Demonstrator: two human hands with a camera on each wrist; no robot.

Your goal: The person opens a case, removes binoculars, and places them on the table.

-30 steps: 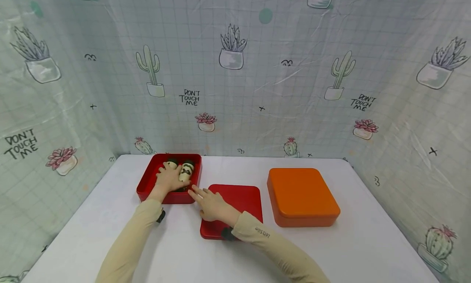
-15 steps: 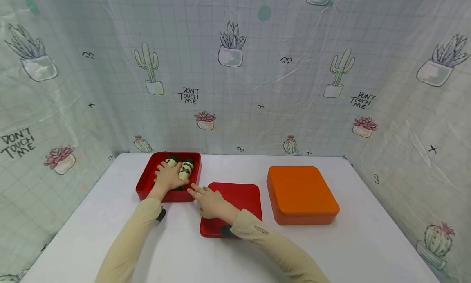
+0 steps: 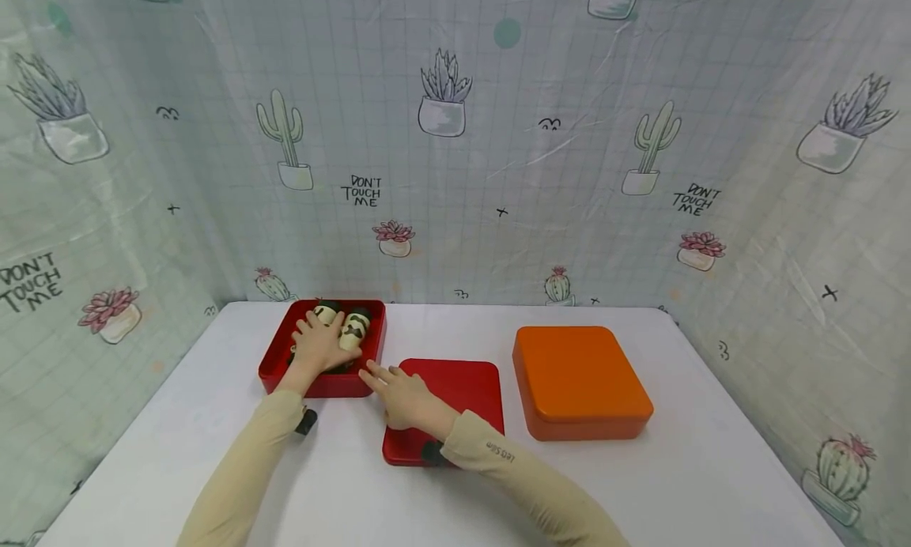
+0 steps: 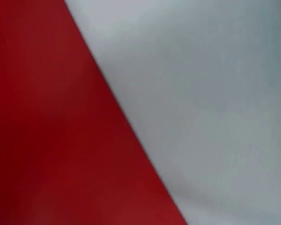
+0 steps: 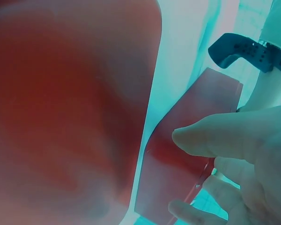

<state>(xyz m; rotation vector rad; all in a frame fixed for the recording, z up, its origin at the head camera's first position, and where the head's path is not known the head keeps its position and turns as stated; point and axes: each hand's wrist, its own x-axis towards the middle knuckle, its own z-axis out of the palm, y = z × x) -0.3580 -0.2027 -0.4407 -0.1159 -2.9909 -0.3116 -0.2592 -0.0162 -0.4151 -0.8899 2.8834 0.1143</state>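
My left hand [image 3: 318, 346] reaches into a red open box [image 3: 334, 386] at the table's back left. Its fingers are spread over cream figures with dark tops. One figure [image 3: 353, 332] with painted dark moustache shapes lies by the thumb, and another figure [image 3: 326, 313] shows beyond the fingertips; the palm hides the rest. My right hand [image 3: 407, 397] has its fingers extended, fingertips right at the box's front right corner. It lies above a flat red lid [image 3: 466, 389]. In the right wrist view, its thumb [image 5: 206, 136] overlaps the box wall.
An orange square box [image 3: 584, 377] stands on the right side of the white table [image 3: 342, 492]. A curtain [image 3: 455, 175] printed with cactus plants encloses the back and sides. Each wrist wears a small black device, the left one [image 3: 307, 421] hanging below the sleeve.
Both hands keep nearly the same place and pose. A small dark and cream bit now shows left of the left hand inside the box. The head view has shifted slightly.
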